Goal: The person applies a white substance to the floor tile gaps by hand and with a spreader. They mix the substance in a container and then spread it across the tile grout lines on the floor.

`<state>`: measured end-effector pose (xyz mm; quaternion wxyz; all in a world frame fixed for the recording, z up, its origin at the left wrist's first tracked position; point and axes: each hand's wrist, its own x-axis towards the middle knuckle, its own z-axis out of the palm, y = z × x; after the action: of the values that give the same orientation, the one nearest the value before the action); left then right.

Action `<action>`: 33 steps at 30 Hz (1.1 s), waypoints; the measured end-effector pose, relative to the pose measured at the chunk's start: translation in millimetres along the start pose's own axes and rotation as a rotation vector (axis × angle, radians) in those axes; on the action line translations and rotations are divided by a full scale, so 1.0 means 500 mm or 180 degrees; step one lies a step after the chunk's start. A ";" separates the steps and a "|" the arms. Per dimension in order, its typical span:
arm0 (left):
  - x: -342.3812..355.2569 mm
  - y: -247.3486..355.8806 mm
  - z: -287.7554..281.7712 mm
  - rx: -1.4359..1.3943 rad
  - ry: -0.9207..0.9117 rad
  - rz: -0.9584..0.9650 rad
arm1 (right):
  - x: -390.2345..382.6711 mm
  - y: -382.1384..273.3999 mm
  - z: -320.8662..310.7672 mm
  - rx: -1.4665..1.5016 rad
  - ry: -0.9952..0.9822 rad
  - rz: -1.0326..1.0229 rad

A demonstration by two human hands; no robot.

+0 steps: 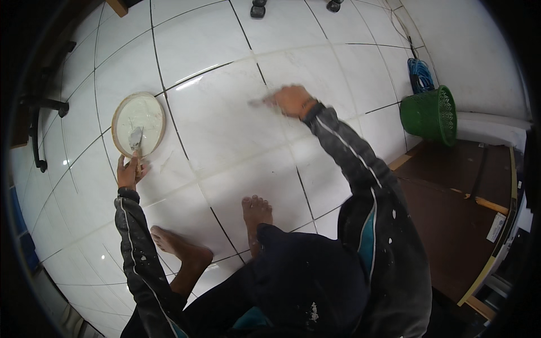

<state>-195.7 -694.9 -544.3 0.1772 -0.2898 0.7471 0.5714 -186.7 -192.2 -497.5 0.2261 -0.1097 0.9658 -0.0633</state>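
Observation:
My left hand (pixel 129 172) is closed round the handle of a putty knife (pixel 136 139). Its paste-smeared blade lies over a round shallow tray (pixel 115 125) of wet white paste (pixel 147 115). Farther right, my right hand (pixel 293 101) is low over the floor, its fingers closed on a small flat scraper (pixel 258 103) that motion blurs. Below that scraper are white floor tiles (pixel 220 107). Some joints between them look pale and filled, while others show as dark lines.
My bare feet (pixel 257 210) are on the tiles. At the right stand a green plastic basket (pixel 425 117) and a coil of blue cable (pixel 420 76), beside a dark brown panel (pixel 445 191). Chair casters (pixel 258 10) are at the far edge, with a black chair base (pixel 53 105) at left.

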 end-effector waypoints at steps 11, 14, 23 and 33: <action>0.000 0.015 0.009 0.0137 -0.0049 0.0016 | -0.102 0.051 0.031 0.0936 0.1117 -0.0153; 0.006 0.017 0.005 0.0252 0.0016 -0.0005 | 0.016 0.005 0.004 0.0992 0.1294 0.0863; -0.008 0.002 0.019 0.0037 -0.0058 -0.0043 | 0.198 -0.211 0.105 -0.0093 0.2074 0.2719; -0.014 0.029 0.041 -0.0202 -0.0118 -0.0076 | 0.183 0.056 -0.058 -0.0079 0.1017 0.0799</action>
<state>-201.0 -671.2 -535.0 0.1885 -0.2935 0.7217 0.5979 -284.9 -185.2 -515.5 0.0748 0.0201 0.9962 -0.0393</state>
